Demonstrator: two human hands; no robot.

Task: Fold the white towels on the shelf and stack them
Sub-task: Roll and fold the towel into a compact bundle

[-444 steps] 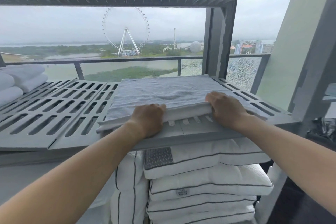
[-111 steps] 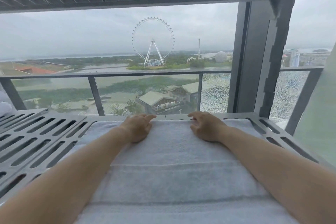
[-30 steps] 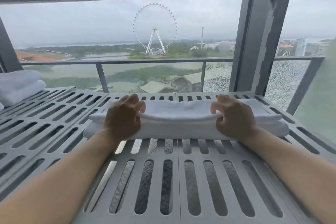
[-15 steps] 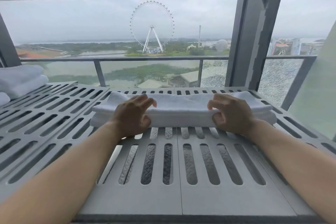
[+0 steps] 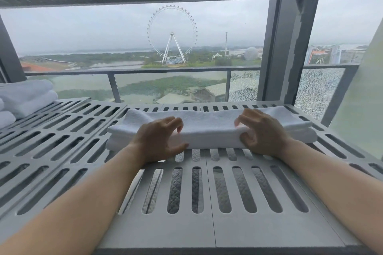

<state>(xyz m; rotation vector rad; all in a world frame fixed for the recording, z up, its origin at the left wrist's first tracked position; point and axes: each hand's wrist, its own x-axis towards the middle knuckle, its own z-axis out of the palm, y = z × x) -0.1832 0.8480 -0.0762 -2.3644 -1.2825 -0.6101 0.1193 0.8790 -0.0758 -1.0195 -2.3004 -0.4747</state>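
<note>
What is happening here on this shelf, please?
A person is folding a white towel on the grey slatted shelf. It lies as a long, narrow folded band across the shelf, and the left hand and the right hand each grip its near edge. More folded towels are stacked at the far left.

The white terry towel [image 5: 207,130] is much narrower than it was a few seconds ago. Then it lay spread over the grey slotted plastic shelf [image 5: 207,223] from the near edge to the far one. Now it is a long, thick band across the far part, and the slots in front of it have come bare. The left hand [image 5: 159,141] and right hand [image 5: 263,132] lay flat on the towel's far edge. Now both curl round the band's near side, and the right thumb is tucked between its layers. Over the last second the raised top layer has settled flatter.
</note>
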